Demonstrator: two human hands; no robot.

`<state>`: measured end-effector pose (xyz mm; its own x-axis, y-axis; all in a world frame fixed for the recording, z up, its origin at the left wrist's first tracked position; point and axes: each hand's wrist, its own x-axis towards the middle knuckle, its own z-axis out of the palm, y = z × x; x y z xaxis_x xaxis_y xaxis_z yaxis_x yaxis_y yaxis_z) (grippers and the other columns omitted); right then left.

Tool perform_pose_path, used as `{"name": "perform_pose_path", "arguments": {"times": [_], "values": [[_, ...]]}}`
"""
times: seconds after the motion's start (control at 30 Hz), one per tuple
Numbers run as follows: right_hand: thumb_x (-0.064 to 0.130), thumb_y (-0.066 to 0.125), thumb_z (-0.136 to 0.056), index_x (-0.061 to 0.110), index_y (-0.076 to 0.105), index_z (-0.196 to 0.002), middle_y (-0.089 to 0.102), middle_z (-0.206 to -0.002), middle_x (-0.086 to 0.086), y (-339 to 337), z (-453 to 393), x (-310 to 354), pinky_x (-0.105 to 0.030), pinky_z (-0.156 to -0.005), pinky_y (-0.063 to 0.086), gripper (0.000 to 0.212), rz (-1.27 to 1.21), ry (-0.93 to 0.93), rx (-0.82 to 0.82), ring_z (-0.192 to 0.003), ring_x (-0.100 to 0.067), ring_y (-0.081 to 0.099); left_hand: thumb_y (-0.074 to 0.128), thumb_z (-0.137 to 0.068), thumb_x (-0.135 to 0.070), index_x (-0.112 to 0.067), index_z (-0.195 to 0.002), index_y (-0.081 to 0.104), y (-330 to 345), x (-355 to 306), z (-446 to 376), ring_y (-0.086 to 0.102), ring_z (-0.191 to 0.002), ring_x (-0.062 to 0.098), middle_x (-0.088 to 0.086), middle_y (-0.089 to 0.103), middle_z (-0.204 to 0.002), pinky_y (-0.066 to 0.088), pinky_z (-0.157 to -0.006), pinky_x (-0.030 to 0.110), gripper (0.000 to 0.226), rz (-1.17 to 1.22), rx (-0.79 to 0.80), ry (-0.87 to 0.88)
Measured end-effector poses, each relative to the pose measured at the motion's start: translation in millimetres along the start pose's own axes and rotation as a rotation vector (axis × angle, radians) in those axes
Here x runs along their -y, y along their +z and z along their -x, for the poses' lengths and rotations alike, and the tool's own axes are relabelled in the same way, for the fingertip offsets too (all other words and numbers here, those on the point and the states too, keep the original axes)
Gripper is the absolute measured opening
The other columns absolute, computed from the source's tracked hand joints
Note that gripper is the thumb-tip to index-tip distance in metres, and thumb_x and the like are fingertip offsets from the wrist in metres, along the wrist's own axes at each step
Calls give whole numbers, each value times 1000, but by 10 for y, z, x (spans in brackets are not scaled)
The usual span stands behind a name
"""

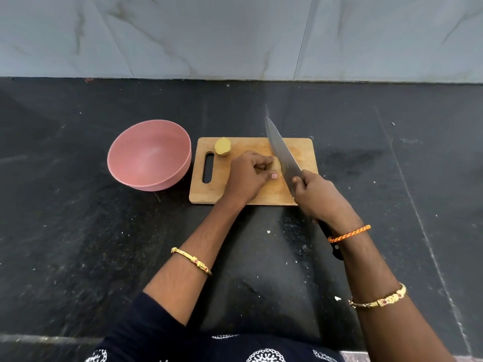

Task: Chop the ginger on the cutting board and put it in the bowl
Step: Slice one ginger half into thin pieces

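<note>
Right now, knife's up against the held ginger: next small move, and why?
Probably press the knife down through the ginger piece that the left hand pins to the cutting board. The right hand grips the handle, the blade sits beside the fingers, no chopped bits show, and the pink bowl is empty.

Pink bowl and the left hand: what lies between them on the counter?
In the head view, between the pink bowl and the left hand lies the cutting board's handle end, with a separate ginger piece at its far edge.
</note>
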<state>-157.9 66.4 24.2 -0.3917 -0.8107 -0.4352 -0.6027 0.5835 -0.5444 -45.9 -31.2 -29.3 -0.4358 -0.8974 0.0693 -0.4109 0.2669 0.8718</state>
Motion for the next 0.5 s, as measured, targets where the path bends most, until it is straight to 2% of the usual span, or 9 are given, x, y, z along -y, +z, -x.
{"name": "perform_pose_path", "arguments": {"times": [0.13,0.23,0.3,0.5], "values": [[30,32,-101,12,49,-111,56,-99,-14,25,22,-11,-28,-49,45,27,7,-7,-22,-66,-20,55,80,-69,-7,-5,-109,68,-1,3,1,54,-75,-5,-4,62,-94,42,-72,0,42,18,-8,4],[29,33,-101,10,49,-110,57,-102,-19,122,91,-26,-38,-71,50,27,45,18,-38,-82,-31,57,79,-69,-6,-5,-109,68,13,15,11,56,-78,-1,1,66,-97,43,-72,1,41,17,-25,14],[30,32,-101,10,47,-106,57,-102,-21,207,173,-58,-45,-80,51,25,65,45,-53,-90,-38,58,78,-70,-5,-5,-109,68,22,19,27,58,-83,5,4,67,-100,44,-73,2,41,21,-45,18],[33,33,-99,16,48,-103,60,-96,-15,203,443,-208,-50,-82,53,23,94,94,3,-88,-34,62,76,-73,-6,-7,-113,66,19,-4,68,56,-91,5,-1,63,-105,45,-78,3,41,12,-51,19]]}}
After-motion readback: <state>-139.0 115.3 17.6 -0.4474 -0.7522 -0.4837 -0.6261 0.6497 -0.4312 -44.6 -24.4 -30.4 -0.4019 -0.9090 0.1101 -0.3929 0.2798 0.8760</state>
